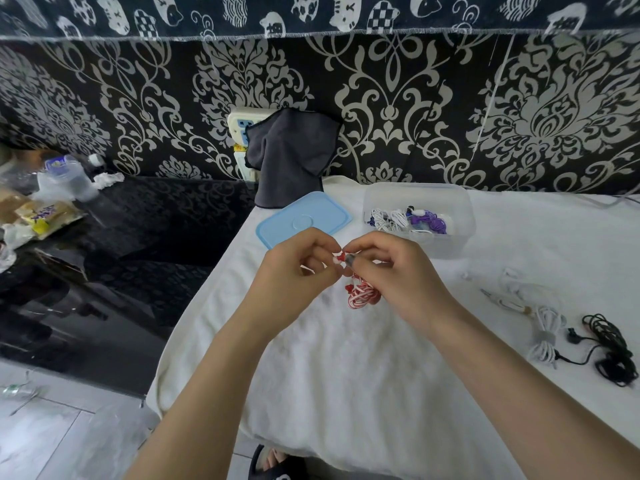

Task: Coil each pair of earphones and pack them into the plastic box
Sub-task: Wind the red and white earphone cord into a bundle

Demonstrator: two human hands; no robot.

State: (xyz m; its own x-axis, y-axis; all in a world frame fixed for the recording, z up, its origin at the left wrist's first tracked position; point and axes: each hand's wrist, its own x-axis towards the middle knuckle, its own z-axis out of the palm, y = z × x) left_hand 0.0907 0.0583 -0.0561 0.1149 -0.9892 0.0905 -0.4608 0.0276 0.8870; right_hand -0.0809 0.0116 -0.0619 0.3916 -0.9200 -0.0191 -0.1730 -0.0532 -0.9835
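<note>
I hold the red-and-white earphones [360, 292] in front of the plastic box [417, 218], raised just above the white cloth [346, 368] that covers the tabletop. My left hand [298, 268] pinches one end of the cable between thumb and fingertips; my right hand [391, 271] pinches the adjoining part and carries the coiled loops, which hang below it. Both grips are clenched on this one pair. Working with the hands close together keeps the loops tight, probably so the loose end can be tucked in and the coil secured.

The plastic box stands open, its blue lid [303, 218] lying flat just left of it, so a finished coil can be dropped in with no extra step. Inside the box lie white earphones and purple ones; the exact number cannot be told through the wall.

Right of the box and nearer to me, the uncoiled stock waits within reach:
- one white bundled cable [545, 336];
- one black earphone set [613, 351];
- one loose white pair [512, 282], hard to separate from the cloth.

Count in hand: one. Count waiting: apparently three.
</note>
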